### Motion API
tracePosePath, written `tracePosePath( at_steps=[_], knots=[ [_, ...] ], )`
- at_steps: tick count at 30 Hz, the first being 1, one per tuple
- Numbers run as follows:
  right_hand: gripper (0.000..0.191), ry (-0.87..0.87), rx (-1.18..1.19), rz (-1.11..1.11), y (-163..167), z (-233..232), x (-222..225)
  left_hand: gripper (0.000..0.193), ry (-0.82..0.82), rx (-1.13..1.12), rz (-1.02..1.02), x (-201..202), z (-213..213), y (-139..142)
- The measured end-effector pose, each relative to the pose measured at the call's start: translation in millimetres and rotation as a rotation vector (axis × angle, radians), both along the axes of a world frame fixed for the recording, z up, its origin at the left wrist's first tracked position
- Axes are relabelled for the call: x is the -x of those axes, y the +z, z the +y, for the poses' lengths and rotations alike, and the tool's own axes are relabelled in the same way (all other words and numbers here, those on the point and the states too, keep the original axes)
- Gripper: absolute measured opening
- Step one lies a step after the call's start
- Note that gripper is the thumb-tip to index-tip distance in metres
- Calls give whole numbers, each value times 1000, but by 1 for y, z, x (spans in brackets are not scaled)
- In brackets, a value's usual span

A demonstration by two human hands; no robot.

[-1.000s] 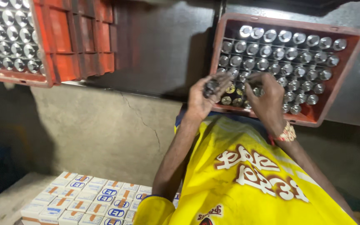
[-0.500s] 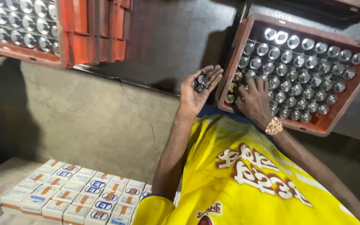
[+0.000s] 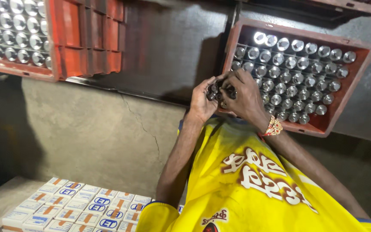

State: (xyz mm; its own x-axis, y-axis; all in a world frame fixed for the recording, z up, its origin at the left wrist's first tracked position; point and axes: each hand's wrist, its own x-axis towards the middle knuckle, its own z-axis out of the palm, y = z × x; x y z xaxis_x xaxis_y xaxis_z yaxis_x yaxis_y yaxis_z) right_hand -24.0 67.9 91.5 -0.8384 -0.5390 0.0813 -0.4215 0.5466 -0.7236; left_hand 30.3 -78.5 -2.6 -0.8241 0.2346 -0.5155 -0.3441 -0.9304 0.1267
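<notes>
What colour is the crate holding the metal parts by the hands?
Red crate, clearest in the head view.

The left hand (image 3: 202, 99) is cupped around a small cluster of dark metal parts (image 3: 214, 90), and the right hand (image 3: 242, 95) meets it, fingers on the same cluster. A beaded bracelet (image 3: 273, 127) sits on the right wrist. Just behind the hands lies a red crate (image 3: 352, 88) filled with rows of shiny metal caps (image 3: 297, 77). A second red crate (image 3: 82, 43) lies at the upper left. White cartons (image 3: 82, 208) are stacked at the bottom left, beside the yellow shirt (image 3: 254, 193).
</notes>
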Motion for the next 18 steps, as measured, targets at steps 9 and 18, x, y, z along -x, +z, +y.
tracePosePath(
  at_steps=[9,18],
  knots=[
    [15,-292,-61,-79,-36,60,3,53,71,-196,22,4,3,-1],
    [30,-183,-151,51,-66,53,1,52,91,-233,28,7,-10,-8]
  ],
)
